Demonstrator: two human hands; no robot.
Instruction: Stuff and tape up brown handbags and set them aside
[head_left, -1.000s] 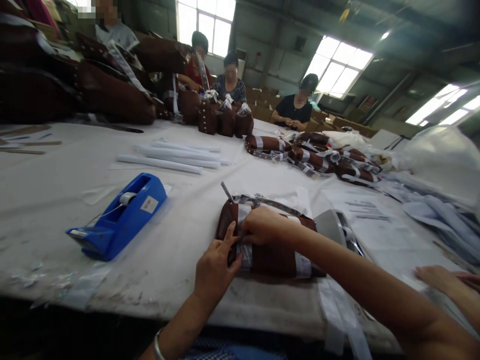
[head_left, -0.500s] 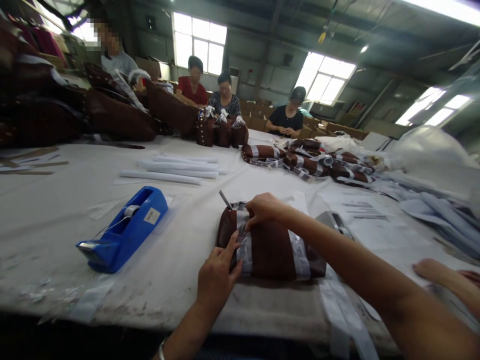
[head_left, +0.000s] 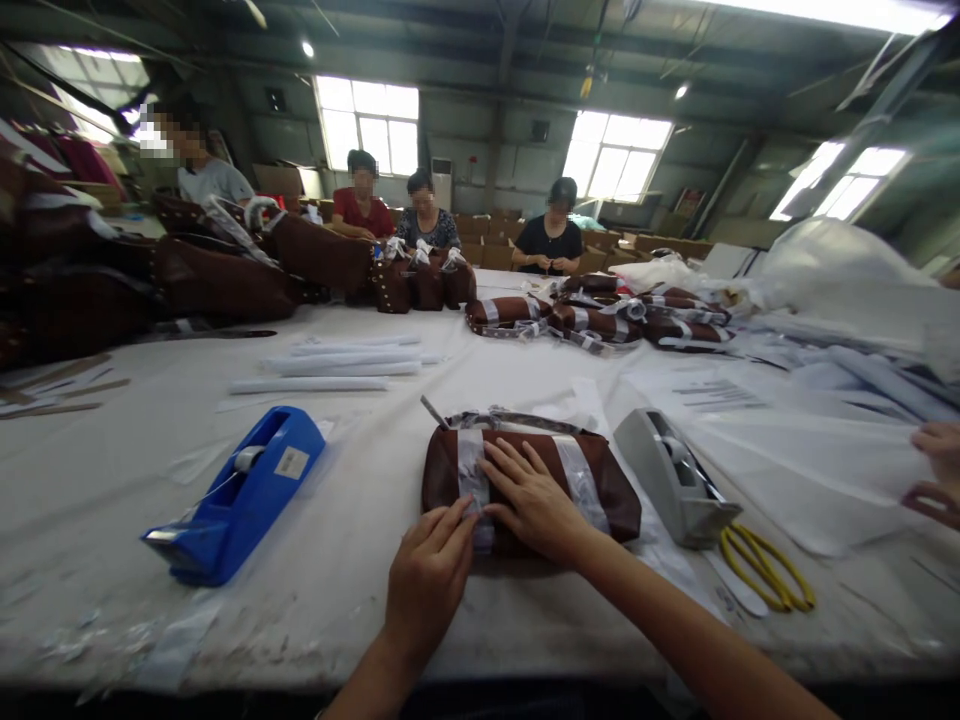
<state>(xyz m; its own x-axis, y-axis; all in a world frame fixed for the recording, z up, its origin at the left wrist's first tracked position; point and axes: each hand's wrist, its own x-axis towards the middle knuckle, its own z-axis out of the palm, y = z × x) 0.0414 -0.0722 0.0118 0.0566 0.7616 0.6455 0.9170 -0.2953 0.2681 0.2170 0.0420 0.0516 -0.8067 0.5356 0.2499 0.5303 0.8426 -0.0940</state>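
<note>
A brown leather handbag (head_left: 525,447) lies on the white-covered table in front of me, with two clear plastic strips wrapped across it. My right hand (head_left: 536,500) rests flat on the bag's front, its fingers spread beside the left plastic strip (head_left: 471,465). At the lower part of that strip, my left hand (head_left: 429,575) has its fingertips drawn together on the plastic. Along the top runs the bag's handle (head_left: 525,420), covered in plastic, and a thin grey strip (head_left: 433,412) sticks up at the left corner.
A blue tape dispenser (head_left: 240,500) stands to the left, a grey one (head_left: 671,480) to the right, near yellow-handled scissors (head_left: 765,570). Rolled white paper (head_left: 330,368) and wrapped brown bags (head_left: 585,318) lie farther back. Another person's hand (head_left: 937,470) shows at the right edge.
My right hand has come down from the bag's top edge and now lies spread on its front. My left hand stays at the left strip. The view has turned, uncovering the grey dispenser and scissors.
</note>
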